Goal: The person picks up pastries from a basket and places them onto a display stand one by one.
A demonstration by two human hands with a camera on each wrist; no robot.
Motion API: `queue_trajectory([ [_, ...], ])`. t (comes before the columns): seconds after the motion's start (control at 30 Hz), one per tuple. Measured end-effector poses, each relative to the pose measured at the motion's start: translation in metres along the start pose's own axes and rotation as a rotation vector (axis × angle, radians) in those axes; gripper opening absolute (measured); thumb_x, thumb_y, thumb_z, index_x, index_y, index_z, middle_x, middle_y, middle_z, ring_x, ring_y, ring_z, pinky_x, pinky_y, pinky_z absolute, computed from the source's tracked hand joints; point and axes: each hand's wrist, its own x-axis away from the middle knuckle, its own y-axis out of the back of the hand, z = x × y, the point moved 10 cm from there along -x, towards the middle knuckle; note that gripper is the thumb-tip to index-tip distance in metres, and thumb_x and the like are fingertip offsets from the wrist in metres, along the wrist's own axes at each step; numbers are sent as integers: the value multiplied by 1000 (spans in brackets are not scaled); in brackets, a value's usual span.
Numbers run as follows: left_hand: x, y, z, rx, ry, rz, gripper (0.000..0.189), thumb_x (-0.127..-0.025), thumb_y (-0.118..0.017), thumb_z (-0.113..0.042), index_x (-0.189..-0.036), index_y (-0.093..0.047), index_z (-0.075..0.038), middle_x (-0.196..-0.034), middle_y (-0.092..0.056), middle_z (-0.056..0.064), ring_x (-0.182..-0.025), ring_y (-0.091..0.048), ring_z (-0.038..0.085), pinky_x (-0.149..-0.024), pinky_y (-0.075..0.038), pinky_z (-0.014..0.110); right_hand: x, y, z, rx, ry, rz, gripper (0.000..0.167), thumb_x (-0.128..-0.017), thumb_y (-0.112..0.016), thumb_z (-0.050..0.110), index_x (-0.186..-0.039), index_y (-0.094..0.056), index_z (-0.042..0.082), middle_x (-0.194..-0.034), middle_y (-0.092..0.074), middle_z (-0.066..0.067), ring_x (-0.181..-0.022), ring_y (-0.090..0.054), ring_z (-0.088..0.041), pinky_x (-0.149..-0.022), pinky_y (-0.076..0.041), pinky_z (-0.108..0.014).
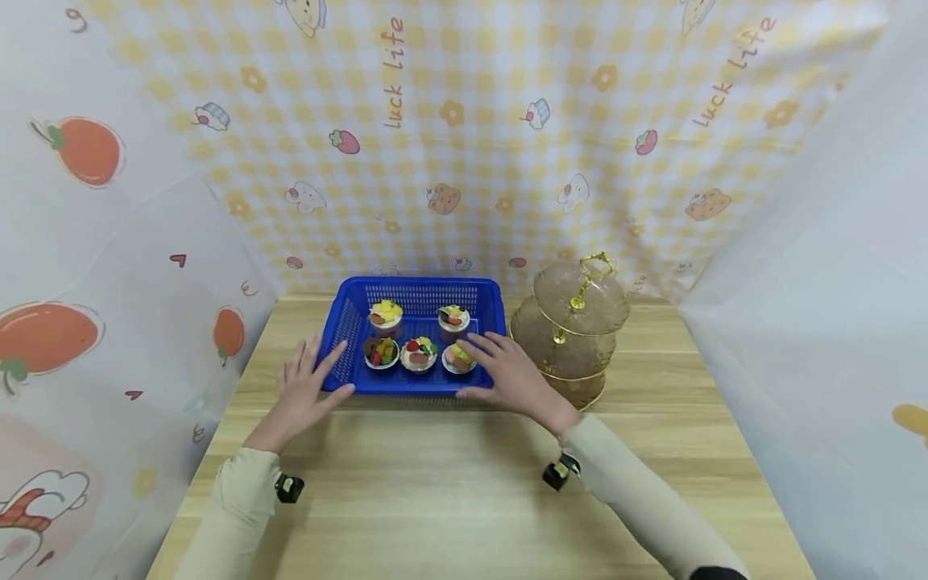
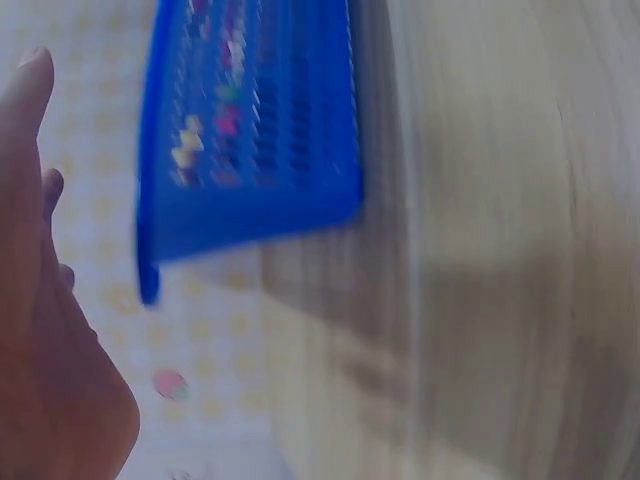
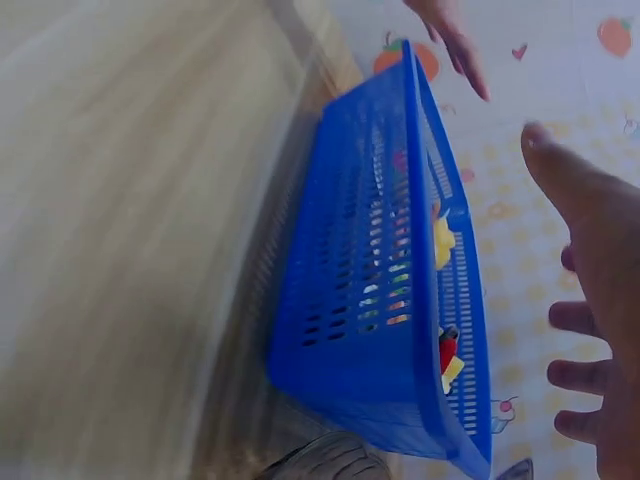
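A blue plastic basket [image 1: 428, 283] with slotted walls stands on the table, holding several small cupcakes topped with fruit-like pieces; one of them [image 1: 418, 354] sits at the front middle with a red topping. My left hand [image 1: 300, 395] hovers by the basket's left front corner, fingers spread and holding nothing. Over the right front corner is my right hand [image 1: 511, 374], also with spread fingers and nothing in its grasp. Its fingertips partly cover the front right cupcake [image 1: 457, 360]. In the right wrist view, the hand [image 3: 610, 270] appears apart from the basket rim [image 3: 420, 220].
Right of the basket stands a clear tiered stand [image 1: 580, 302] with gold edges and a gold handle, close behind my right hand. A patterned cloth [image 1: 464, 161] hangs behind the wooden table [image 1: 435, 491]. Printed sheets rise along both sides.
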Motion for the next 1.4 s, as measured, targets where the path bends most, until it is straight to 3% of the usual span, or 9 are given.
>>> queue_trajectory([
  [0.13,-2,-2,27,55,63,-8,79,-96,-56,-50,-160,-14,-33,-168,14,11,-151,16,48,-109,7,80,-32,-5,-5,17,-41,25,86,-83,-64,66,-151,-42,19,-145,-56,-7,-134,-51,-29,-114,-41,-47],
  [0.27,-2,-5,41,82,101,-10,78,-97,-54,-50,-160,-14,-29,-168,15,11,-151,15,50,-108,8,81,-59,-12,0,20,-61,70,83,-85,-63,65,-151,-42,19,-143,-58,-7,-132,-53,-28,-115,-40,-45],
  [0.6,-7,-15,52,108,144,5,79,-97,-51,-55,-160,-9,-32,-168,16,9,-151,15,50,-108,6,81,-120,-36,32,36,-64,263,81,-88,-60,65,-151,-41,18,-148,-53,-6,-137,-50,-26,-114,-42,-44],
  [0.87,-7,-16,56,105,161,-8,80,-97,-51,-55,-160,-8,-32,-168,11,10,-151,10,50,-109,4,79,-150,-66,40,26,-82,361,76,-86,-66,61,-145,-50,15,-147,-54,-5,-136,-49,-27,-110,-46,-42],
  [1.0,-6,-18,57,102,180,11,80,-97,-51,-55,-160,-7,-32,-168,10,11,-152,11,49,-110,4,78,-161,-73,43,16,-61,386,64,-85,-68,58,-133,-62,17,-132,-65,-1,-124,-58,-23,-104,-51,-40],
  [1.1,-7,-18,58,111,182,14,80,-97,-51,-55,-160,-6,-33,-168,9,12,-152,11,48,-110,5,78,-167,-76,46,7,-56,425,50,-84,-70,58,-112,-70,17,-105,-71,1,-96,-66,-18,-83,-57,-35],
  [1.2,-8,-19,59,113,182,13,80,-98,-51,-55,-160,-6,-33,-168,9,12,-152,11,48,-110,5,78,-173,-79,47,8,-66,475,42,-82,-72,59,-91,-68,19,-79,-64,3,-70,-57,-14,-62,-49,-30],
  [1.3,-9,-20,61,99,187,10,80,-97,-51,-55,-160,-7,-34,-169,8,12,-152,10,48,-110,4,78,-179,-86,46,24,-87,523,43,-79,-74,62,-76,-59,21,-67,-51,6,-62,-46,-10,-57,-39,-28],
  [1.4,-8,-20,61,99,188,11,79,-97,-51,-55,-160,-7,-33,-169,8,12,-152,10,48,-110,4,79,-184,-92,45,32,-110,551,46,-76,-75,63,-70,-52,23,-64,-45,7,-59,-43,-9,-55,-37,-27],
])
